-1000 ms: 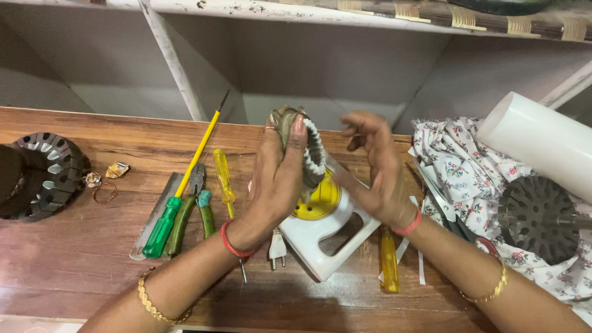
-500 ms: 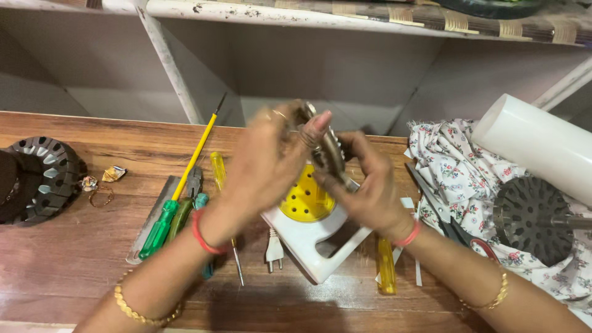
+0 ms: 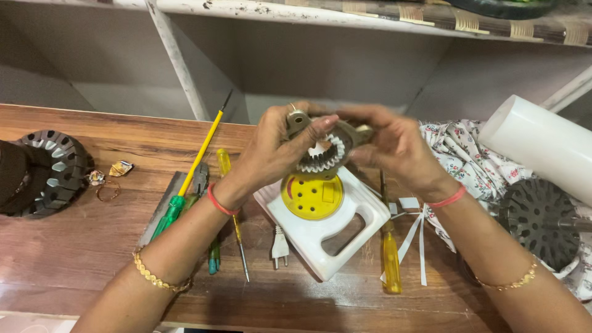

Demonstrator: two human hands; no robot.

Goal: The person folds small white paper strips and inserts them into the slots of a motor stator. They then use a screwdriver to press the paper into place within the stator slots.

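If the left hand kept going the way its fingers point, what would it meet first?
The left hand points right, across the toothed metal part it grips; beyond that, probably the right hand, which holds the same part.

Fingers of the left hand [image 3: 280, 145] and right hand [image 3: 394, 145] cover much of the toothed metal part [image 3: 320, 151], and the right fingers are blurred. The dark ribbed ring [image 3: 52, 169] runs off the left edge; the white roll [image 3: 542, 145] and black fan part [image 3: 539, 222] off the right

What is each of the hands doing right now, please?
Left hand: closed on the toothed metal ring.
Right hand: closed on the same ring.
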